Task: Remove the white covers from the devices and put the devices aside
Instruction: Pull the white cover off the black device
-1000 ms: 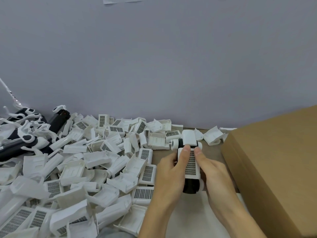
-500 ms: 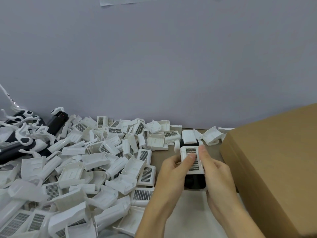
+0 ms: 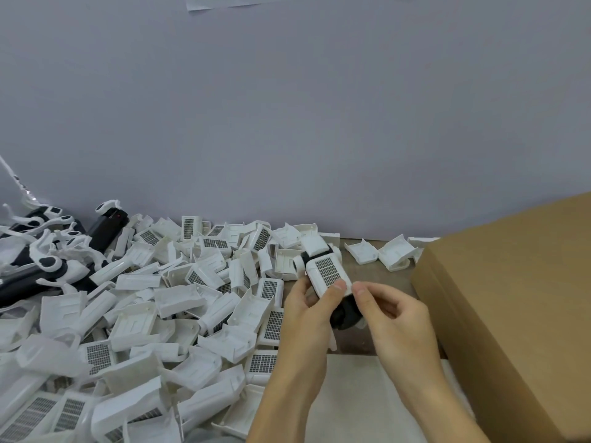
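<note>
- Since a second ago the cover (image 3: 327, 272) has slid up off the device (image 3: 343, 314): then it lay flat along the black body under both thumbs, now its near end is lifted and turned toward the left, and more black shows below it.
- Left hand (image 3: 307, 311) grips the cover, thumb pressed on its near edge by the grille, fingers curled behind it.
- Right hand (image 3: 391, 314) has its thumb at the cover's near right corner and its fingers curled round the black body; how tightly they hold is hidden under the hand.
- Both hands and the device sit just left of the box (image 3: 511, 314), above the bare strip of table (image 3: 355, 345).
- Long axis of the cover runs away from the person, tilted toward upper left; its far end lies close to the white cap (image 3: 313, 244), and I cannot tell whether it has come free there.
- Relation that counts: cover lies up and left of the thumbs, body down and right, so a pull apart along that line should part them.
- Left hand is nearer the pile (image 3: 153, 314) of loose covers left of the box, so the cover would likely go there.
- Stripped devices (image 3: 48, 266) lie at the far left, well apart from the box.
</note>
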Demonstrator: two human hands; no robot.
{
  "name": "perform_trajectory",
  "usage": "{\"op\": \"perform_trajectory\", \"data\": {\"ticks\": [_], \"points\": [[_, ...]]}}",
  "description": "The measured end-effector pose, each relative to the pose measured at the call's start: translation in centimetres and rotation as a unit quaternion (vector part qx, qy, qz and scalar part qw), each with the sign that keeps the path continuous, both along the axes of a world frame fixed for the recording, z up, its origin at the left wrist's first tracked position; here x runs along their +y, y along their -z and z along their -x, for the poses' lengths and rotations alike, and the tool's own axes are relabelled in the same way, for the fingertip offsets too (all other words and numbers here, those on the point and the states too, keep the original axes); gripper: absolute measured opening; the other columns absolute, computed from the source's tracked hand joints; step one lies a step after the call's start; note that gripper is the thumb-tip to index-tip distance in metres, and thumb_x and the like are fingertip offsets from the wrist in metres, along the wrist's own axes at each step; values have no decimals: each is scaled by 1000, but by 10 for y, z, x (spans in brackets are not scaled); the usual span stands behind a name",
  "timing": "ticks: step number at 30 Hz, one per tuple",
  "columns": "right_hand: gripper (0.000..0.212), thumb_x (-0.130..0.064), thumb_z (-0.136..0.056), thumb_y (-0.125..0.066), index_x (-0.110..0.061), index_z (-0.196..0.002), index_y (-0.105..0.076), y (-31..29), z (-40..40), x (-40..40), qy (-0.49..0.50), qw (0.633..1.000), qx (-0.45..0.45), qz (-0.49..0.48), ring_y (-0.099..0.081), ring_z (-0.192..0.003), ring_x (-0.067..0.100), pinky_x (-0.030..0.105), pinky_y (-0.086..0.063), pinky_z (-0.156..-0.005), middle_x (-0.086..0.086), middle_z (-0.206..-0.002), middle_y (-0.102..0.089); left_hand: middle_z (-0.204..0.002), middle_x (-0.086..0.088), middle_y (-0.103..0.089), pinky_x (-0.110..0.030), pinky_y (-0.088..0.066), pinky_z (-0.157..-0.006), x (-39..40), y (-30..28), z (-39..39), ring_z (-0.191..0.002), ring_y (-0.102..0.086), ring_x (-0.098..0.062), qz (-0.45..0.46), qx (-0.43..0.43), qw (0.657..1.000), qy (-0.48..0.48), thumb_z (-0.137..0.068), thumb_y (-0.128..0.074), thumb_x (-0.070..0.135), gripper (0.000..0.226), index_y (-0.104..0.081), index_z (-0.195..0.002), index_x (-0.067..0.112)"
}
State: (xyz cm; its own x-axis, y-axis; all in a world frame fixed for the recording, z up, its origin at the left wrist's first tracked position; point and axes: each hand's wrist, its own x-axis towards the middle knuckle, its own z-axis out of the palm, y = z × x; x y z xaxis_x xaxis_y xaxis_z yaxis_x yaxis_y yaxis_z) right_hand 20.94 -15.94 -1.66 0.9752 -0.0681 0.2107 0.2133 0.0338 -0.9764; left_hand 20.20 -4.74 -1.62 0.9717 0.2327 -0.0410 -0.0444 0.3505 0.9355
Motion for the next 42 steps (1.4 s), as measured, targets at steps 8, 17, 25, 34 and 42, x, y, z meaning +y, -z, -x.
{"op": "perform_trajectory", "data": {"ticks": [8,17,25,34,42], "points": [[10,-17,-89,-73,-24,-83,-75,4,0,1,39,998,-17,38,-70,-80,3,15,-53,-65,-12,-80,-75,-103,-1,-78,-43,-58,-94,-1,4,0,-98,-74,-18,-66,-9,997,-31,-92,-71,16,31,-64,-122,17],[40,-40,-84,-72,-50,-118,-55,2,5,8,5,977,-80,199,-51,-109,-13,4,-42,-84,-30,-112,-55,-124,-14,-71,-41,-61,-79,0,-11,5,-107,-71,-29,218,0,971,100,-107,-35,34,47,-68,-126,7],[22,-13,-91,-67,-30,-104,-63,-1,1,-6,88,995,-36,12,-66,-62,6,21,-50,-44,-16,-82,-70,-84,-3,-75,-32,-58,-71,0,-8,-1,-76,-71,-18,87,-9,990,-115,-95,-62,27,24,-69,-86,6],[17,-14,-99,-56,-21,-96,-72,3,-9,-14,33,993,87,-70,-70,-77,24,35,-52,-64,6,-89,-75,-117,14,-72,-21,-54,-80,3,-11,7,-108,-67,-3,-60,-133,986,-76,-79,-70,41,37,-69,-116,46],[30,-13,-104,-43,-2,-98,-70,2,-8,-19,-20,983,146,-109,-72,-79,37,35,-54,-62,19,-88,-74,-97,7,-76,-18,-54,-76,5,-20,13,-88,-71,-8,-108,-168,978,-55,-86,-75,2,41,-74,-105,38]]}}
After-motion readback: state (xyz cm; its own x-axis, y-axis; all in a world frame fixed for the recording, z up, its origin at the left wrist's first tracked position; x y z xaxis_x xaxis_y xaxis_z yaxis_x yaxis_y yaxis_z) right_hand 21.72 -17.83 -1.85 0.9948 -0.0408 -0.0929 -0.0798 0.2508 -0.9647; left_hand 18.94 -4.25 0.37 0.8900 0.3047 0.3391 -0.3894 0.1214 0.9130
